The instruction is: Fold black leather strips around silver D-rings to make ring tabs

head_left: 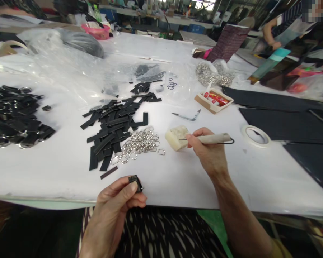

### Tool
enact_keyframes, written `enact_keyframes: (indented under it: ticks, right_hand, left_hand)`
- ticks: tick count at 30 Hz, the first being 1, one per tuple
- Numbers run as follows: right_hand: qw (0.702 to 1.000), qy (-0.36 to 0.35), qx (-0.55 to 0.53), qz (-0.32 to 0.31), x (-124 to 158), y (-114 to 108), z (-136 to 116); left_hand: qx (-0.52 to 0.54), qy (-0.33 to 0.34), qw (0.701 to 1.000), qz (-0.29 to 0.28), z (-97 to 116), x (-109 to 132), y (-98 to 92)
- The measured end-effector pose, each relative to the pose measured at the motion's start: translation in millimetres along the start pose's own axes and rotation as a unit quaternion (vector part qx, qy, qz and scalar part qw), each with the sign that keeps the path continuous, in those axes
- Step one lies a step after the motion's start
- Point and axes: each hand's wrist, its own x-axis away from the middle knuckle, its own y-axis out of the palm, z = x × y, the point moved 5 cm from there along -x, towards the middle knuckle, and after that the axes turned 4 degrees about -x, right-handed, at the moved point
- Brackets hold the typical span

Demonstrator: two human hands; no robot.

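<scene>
My left hand (120, 202) pinches a small folded black strip (135, 183) between thumb and fingers, near the table's front edge. A bit of metal shows at its side. My right hand (208, 152) grips an awl-like tool with a pale handle (214, 138) and a dark cord loop at its end. Its thin metal tip is at a cream-coloured, wax-like block (176, 137); whether it goes in I cannot tell. Left of the block lies a heap of metal D-rings (141, 141), beside a pile of flat black strips (110, 123).
Finished-looking black loops with rings (13, 118) are heaped at the left. Thread snips (187, 116), a small carton (214, 101), a tape roll (256, 136) and black sheets (288, 123) lie to the right. Clear plastic (70, 75) spreads behind. A person's hand (276, 45) is at far right.
</scene>
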Motion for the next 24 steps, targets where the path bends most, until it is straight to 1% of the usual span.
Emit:
enact_keyframes:
  ticks: [3,7,10,13,15,16,18,20,22,24]
  right_hand:
    - [1.0,0.007,-0.004,-0.005,0,3,1]
    - [1.0,0.01,-0.016,-0.012,-3,4,3]
    - [0.999,0.0,-0.038,-0.006,-2,0,2]
    - [0.998,-0.019,-0.063,0.025,5,-8,-7]
    - [0.996,-0.012,-0.079,0.041,12,-11,-15]
    - [0.995,-0.012,-0.093,0.04,17,-12,-20]
    - [0.986,0.008,-0.167,-0.004,27,-6,-28]
    - [0.97,0.021,-0.23,-0.08,39,7,-36]
    - [0.951,0.031,-0.268,-0.15,51,22,-42]
    - [0.934,0.046,-0.291,-0.202,61,37,-46]
  left_hand:
    - [-0.003,0.006,1.0,-0.016,0,1,1.6]
    - [-0.009,0.023,0.998,-0.052,3,2,6.4]
    - [-0.005,0.028,0.998,-0.058,3,4,5.3]
    - [0.006,0.035,0.997,-0.066,2,7,4.0]
    - [0.018,0.046,0.996,-0.072,2,7,3.7]
    - [0.023,0.051,0.996,-0.075,2,7,3.6]
    - [0.027,0.062,0.995,-0.079,2,7,3.1]
    - [0.027,0.07,0.994,-0.076,2,8,1.8]
    - [0.025,0.076,0.994,-0.074,2,9,0.5]
    - [0.024,0.083,0.994,-0.074,2,11,-0.6]
